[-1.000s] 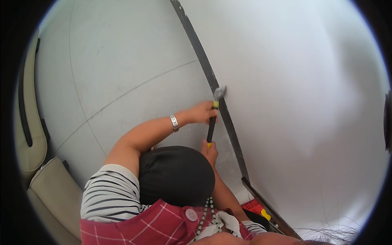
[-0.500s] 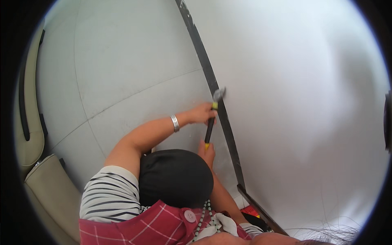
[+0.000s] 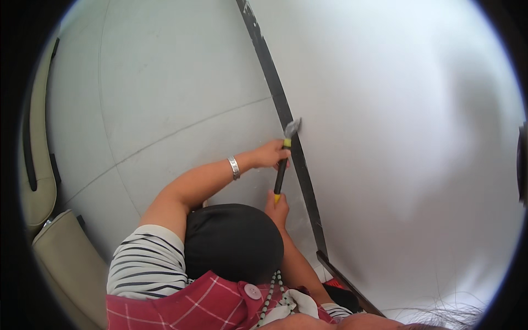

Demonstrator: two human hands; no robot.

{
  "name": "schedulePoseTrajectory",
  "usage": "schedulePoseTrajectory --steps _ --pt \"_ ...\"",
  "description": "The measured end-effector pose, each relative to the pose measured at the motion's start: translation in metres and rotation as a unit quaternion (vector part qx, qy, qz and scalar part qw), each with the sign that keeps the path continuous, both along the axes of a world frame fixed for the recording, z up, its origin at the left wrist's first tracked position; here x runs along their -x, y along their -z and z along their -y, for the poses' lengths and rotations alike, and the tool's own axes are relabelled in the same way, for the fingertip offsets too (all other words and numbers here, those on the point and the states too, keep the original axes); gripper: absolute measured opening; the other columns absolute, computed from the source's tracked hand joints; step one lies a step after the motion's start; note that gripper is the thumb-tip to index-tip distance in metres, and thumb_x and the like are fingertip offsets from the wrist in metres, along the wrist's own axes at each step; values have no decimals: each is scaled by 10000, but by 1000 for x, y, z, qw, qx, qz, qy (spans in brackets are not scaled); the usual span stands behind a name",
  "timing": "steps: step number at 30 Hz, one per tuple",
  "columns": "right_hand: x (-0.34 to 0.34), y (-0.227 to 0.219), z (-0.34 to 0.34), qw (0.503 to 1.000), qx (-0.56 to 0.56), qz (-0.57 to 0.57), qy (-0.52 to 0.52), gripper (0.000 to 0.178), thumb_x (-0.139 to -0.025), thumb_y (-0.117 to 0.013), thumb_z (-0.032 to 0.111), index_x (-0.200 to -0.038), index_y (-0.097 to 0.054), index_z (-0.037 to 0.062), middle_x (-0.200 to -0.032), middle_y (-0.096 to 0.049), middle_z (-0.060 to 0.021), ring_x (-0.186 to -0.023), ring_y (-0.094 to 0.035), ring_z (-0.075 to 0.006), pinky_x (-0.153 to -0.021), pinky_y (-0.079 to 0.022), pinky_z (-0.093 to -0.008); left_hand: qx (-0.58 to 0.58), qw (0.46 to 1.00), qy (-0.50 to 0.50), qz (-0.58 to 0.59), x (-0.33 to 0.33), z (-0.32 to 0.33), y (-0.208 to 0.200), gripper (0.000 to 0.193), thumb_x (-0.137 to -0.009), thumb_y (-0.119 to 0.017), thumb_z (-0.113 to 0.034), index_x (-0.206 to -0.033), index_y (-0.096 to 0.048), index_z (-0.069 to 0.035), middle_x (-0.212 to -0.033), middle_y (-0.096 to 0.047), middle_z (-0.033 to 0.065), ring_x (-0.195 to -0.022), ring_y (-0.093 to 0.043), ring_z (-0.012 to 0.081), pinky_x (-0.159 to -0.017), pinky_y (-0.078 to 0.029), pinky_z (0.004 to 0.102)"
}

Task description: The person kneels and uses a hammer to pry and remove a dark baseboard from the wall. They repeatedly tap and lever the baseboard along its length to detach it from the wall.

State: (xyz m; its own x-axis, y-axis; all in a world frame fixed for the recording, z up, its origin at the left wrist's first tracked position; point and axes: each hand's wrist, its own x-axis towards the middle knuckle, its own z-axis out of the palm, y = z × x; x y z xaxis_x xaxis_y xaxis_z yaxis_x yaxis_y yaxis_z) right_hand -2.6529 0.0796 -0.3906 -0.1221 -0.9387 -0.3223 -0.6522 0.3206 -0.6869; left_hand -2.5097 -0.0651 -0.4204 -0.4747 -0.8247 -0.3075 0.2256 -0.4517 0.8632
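A claw hammer (image 3: 281, 175) with a black and yellow-green handle slants up toward the wall, its grey metal head lying over the dark baseboard strip (image 3: 271, 71). My left hand (image 3: 272, 153), with a silver bracelet (image 3: 235, 168) on the wrist, is closed round the upper handle just below the head. Lower down, my right hand (image 3: 277, 209) grips the yellow end of the handle. Whether the claw touches the strip or the wall cannot be made out.
The white wall (image 3: 396, 137) rises to the right of the strip. Grey floor tiles (image 3: 181, 82) spread leftward. Beige padded furniture (image 3: 71, 258) lines the left edge. A dark brown wooden edge (image 3: 346, 283) and a red item (image 3: 332, 283) are at the lower right, near my right arm.
Little differs. The hammer and both hands sit slightly further left in the picture, as does the rest of the scene. Both hands keep their hold.
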Motion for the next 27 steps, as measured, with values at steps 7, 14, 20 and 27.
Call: schedulePoseTrajectory --steps 7,14,20,27 --pt "-47 -17 85 998 0 46 -30 421 -913 -557 368 -795 -526 -34 -664 -570 -184 -616 -580 -333 -601 -447 -420 -36 993 -116 -1 -51 57 -12 202 -949 -450 -214 -1032 -482 -32 -850 -644 105 -783 -644 180 -641 -537 333" --pt "45 14 -31 999 -22 -23 5 392 -907 -565 369 -812 -519 -8 -661 -578 -161 -599 -573 -307 -584 -446 -399 -4 997 74 -11 34 -26 26 179 -940 -484 -175 -992 -491 -4 -876 -632 107 -783 -641 177 -631 -545 310" --pt "103 12 -110 995 -52 -65 54 356 -918 -554 341 -841 -528 -6 -662 -577 -168 -597 -578 -312 -575 -449 -394 -83 986 144 9 106 -83 18 172 -927 -526 -148 -970 -487 13 -836 -628 98 -751 -634 166 -609 -541 300" --pt "72 0 -55 995 -78 -47 28 364 -923 -544 339 -847 -529 -16 -672 -581 -189 -616 -585 -325 -581 -450 -398 -91 994 55 -32 70 -50 32 154 -928 -513 -139 -948 -477 10 -833 -627 106 -759 -636 172 -609 -539 295"
